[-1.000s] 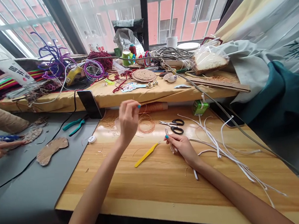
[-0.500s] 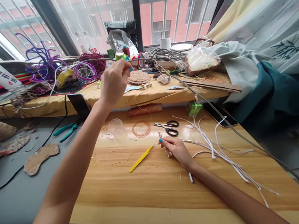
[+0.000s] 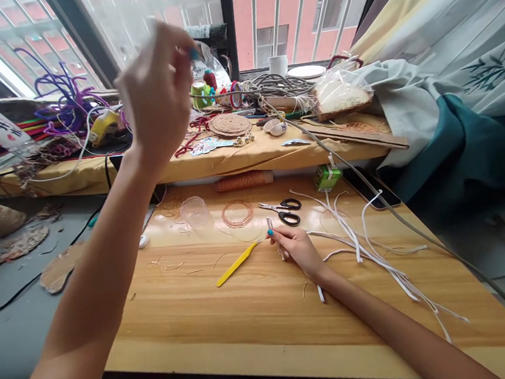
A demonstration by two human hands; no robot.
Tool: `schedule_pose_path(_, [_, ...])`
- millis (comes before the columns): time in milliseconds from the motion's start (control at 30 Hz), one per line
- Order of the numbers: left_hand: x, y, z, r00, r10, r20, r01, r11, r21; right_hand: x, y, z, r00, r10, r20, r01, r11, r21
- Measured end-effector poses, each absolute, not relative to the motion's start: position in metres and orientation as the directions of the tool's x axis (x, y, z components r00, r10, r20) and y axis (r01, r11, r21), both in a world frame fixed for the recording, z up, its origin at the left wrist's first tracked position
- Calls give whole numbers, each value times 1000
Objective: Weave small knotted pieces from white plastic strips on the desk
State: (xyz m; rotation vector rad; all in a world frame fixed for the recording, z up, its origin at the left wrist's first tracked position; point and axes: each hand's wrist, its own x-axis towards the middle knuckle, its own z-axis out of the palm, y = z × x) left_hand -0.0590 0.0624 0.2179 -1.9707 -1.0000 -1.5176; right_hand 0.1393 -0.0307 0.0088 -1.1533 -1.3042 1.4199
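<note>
A small, pale bundle of folded cord is pinched by the right hand just beside slim yellow tweezers. The left hand is raised, blurred; whether anything is held cannot be told. Binding seems underway; a steady right-hand pinch appears needed next.

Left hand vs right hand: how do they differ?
Height: the left hand is raised against the window; the right hand is low over the wooden table. Clarity: the left hand is blurred, its hold unclear; the right hand is sharp, pinching a small pale bundle. Shared: blue thumbnails.
</note>
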Motion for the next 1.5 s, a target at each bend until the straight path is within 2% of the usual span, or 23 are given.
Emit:
schedule_pose_path(67, [-56,57,217,167,356,920,786,-611,94,140,-32,10,-196,979,-60,-26,-67,-997])
schedule_pose_path(167, [-43,43,188,-15,314,949,761,-612,215,140,-33,16,-222,975,12,-74,-5,-997])
schedule_pose_path(233, [-31,27,149,120,335,935,738,-659,142,142,-33,19,-263,965,13,-162,-31,-986])
schedule_pose_path(267, [-25,18,125,289,366,885,680,-729,80,143,-32,20,-283,959,-12,-221,-77,-972])
schedule_pose_path(300, [-19,8,101,385,405,829,630,-772,84,145,-31,21,-300,953,-43,-279,-131,-951])
schedule_pose_path(367, [-13,-11,57,470,436,767,559,-820,123,149,-29,21,-341,936,-91,-372,-223,-901])
schedule_pose_path(500, [-10,-34,11,506,549,665,562,-795,228,156,-25,19,-456,886,-80,-452,-308,-837])
schedule_pose_path(633, [-8,-34,11,424,629,652,544,-752,372,156,-23,18,-472,877,-88,-457,-329,-827])
schedule_pose_path(767, [-6,-31,15,455,677,579,570,-720,395,155,-21,19,-362,925,-112,-485,-290,-825])
schedule_pose_path(900, [-8,-29,16,498,725,476,576,-687,443,155,-20,20,-341,928,-152,-462,-306,-832])
schedule_pose_path(1033, [-10,-24,20,469,774,425,575,-633,519,154,-23,19,-464,874,-148,-414,-362,-835])
schedule_pose_path(1133, [-10,-20,24,477,808,347,563,-583,586,153,-27,20,-627,763,-157,-265,-399,-878])
schedule_pose_path(1233, [-10,-21,32,500,831,244,437,-485,757,150,-31,22,-713,683,-156,-133,-350,-927])
schedule_pose_path(1333, [-10,-23,39,467,868,167,294,-331,897,148,-32,23,-732,669,-131,-92,-286,-954])
schedule_pose_path(1500, [-13,-24,48,297,955,28,105,-62,993,148,-32,24,-736,666,-120,-38,-218,-975])
